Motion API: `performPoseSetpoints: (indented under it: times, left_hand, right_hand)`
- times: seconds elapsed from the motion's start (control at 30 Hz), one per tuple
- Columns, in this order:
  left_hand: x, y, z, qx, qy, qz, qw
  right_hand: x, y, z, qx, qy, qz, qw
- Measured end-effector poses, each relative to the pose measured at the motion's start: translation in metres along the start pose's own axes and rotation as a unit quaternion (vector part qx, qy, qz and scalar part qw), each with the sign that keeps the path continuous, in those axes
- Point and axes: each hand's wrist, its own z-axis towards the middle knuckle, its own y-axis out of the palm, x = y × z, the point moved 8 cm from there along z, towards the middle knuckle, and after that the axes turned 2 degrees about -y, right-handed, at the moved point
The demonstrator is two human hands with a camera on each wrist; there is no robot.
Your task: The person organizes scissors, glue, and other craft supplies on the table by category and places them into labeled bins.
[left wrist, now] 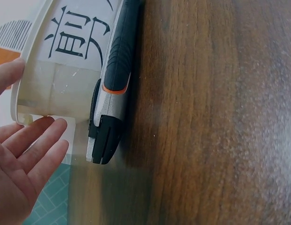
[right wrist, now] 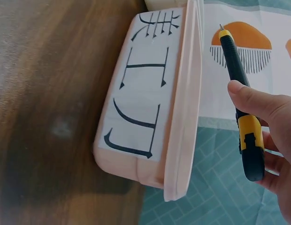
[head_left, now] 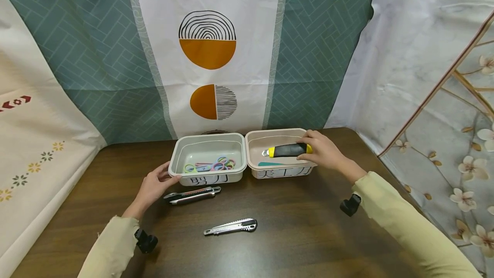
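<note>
In the head view, my right hand [head_left: 322, 149] grips a black and yellow utility knife [head_left: 287, 150] above the right box [head_left: 283, 173], its blade tip pointing left. The right wrist view shows the thumb pressed along the knife's handle [right wrist: 237, 70]. My left hand [head_left: 154, 185] touches the front left corner of the left box [head_left: 212, 175], thumb at the rim and fairly straight fingers along the end wall. Scissors with coloured handles [head_left: 220, 165] lie in that box. Just in front of it lies a silver and black utility knife [head_left: 193, 195].
A slim silver snap-off cutter [head_left: 230, 226] lies on the brown table [head_left: 285, 243], nearer me. A teal item [head_left: 268, 164] shows inside the right box. The boxes stand side by side before a patterned curtain [head_left: 247, 55]; both bear written labels.
</note>
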Motion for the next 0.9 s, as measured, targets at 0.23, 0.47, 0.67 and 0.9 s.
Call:
performPoseSetpoints:
  times: [0.23,0.47,0.67,0.9]
  left_hand:
    - [0.001,0.001,-0.001,-0.003,0.000,-0.002,1.0000]
    - [0.004,-0.002,-0.001,0.000,0.002,0.004,1.0000]
    - [0.004,-0.002,-0.002,-0.001,0.003,0.007,1.0000]
    - [0.004,0.000,-0.001,-0.002,0.004,0.006,1.0000]
  right_hand:
    - [0.004,0.004,0.007,-0.008,0.006,-0.008,0.9999]
    - [0.010,0.011,0.014,-0.010,0.004,0.002,0.9999]
    - [0.016,0.018,0.016,-0.016,0.009,0.005,0.9998]
    - [0.018,0.026,0.017,-0.014,0.015,0.022,0.9995]
